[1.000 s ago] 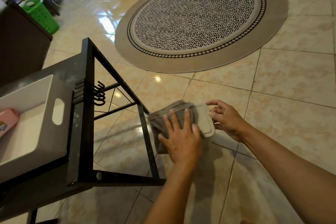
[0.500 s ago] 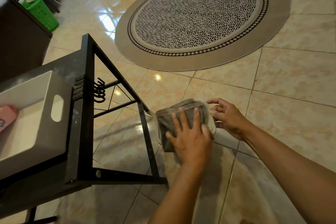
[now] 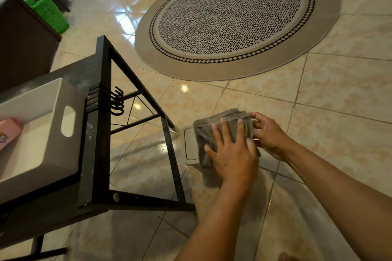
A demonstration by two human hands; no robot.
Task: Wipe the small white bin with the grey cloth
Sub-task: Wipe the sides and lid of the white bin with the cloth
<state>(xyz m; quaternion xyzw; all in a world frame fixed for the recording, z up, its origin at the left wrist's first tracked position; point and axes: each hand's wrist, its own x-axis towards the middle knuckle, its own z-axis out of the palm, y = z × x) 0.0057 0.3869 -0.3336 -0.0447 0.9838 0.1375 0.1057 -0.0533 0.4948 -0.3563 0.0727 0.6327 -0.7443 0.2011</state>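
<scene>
- White tray [image 3: 42, 144]: 1, resting on the black rack [image 3: 99, 112] at far left, with 1 pink item [image 3: 9, 131] inside; not part of the task.
- Small white bin [image 3: 189, 144]: 1, standing on the tiled floor [image 3: 318, 112] just right of the rack's leg; only the left strip of its lid is bare, its long axis running away from the viewer.
- Grey cloth [image 3: 224, 125]: 1, folded, draped over the lid's right portion and hanging down the near side.
- Left hand [image 3: 233, 154]: 1, fingers spread and flat, palm pressing the cloth onto the lid; it clasps nothing. The unwiped strip lies to the left of these fingers, so the next stroke probably runs leftward.
- Right hand [image 3: 269, 135]: 1, fingers curled around the bin's right edge, touching the cloth's far corner, apparently steadying the bin.
- Round rug [image 3: 237, 17]: 1, well apart, farther off.
</scene>
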